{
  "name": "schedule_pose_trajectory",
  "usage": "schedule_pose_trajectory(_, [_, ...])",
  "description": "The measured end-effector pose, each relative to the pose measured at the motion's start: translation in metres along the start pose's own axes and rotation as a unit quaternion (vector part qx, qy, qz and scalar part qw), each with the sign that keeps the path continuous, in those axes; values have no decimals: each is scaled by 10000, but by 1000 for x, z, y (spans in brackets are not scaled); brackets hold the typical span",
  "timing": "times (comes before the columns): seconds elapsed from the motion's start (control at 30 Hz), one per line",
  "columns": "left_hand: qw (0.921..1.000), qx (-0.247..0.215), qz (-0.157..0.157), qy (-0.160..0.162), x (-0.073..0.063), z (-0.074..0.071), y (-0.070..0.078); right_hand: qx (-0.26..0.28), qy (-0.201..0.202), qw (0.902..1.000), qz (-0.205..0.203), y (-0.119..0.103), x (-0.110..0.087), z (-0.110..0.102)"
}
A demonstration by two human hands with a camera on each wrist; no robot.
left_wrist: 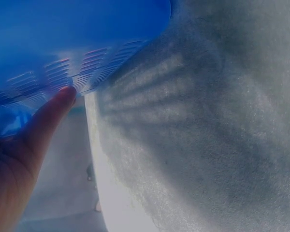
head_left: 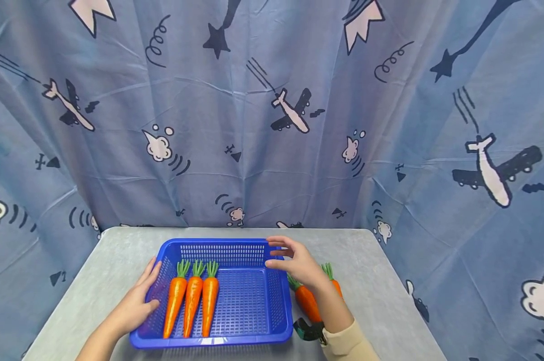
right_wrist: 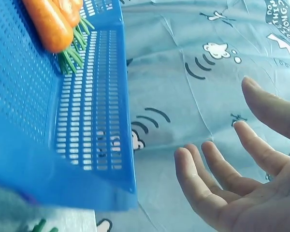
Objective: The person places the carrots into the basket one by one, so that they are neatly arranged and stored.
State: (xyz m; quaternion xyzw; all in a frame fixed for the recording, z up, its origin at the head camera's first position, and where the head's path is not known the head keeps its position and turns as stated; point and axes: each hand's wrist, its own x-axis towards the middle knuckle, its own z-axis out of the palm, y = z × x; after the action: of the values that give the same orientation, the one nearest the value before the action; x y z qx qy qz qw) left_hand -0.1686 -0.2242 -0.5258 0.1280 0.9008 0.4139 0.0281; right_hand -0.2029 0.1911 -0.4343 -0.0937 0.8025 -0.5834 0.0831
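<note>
Three orange carrots with green tops lie side by side in the left part of a blue plastic basket. My left hand rests along the basket's left side, fingers extended. In the left wrist view its thumb touches the slotted wall. My right hand is raised by the back right corner of the basket, its fingers spread and holding nothing. Under and beside the right forearm lie more carrots, partly hidden by the arm. The right wrist view shows the empty palm and apart fingers beyond the basket rim.
A grey table carries the basket and the loose carrots. Behind it and at both sides hangs a blue curtain printed with planes and clouds. A dark camera mount sits at the right wrist, close to the basket's right rim.
</note>
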Motion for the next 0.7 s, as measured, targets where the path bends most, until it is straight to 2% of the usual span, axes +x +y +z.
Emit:
schedule_pose_trajectory(0.33, [10000,-26,41,25,-2,2,-2,-149,392,9991,92,18,-17,-20])
schedule_pose_trajectory(0.5, [9999,-87,-90,-54,-4,3,-2,-291,535,9979,217,31,-27,-32])
schedule_pose_trajectory(0.7, [10000,-61,9,-9,-1,0,-1,-311,781,9955,430,50,-34,-51])
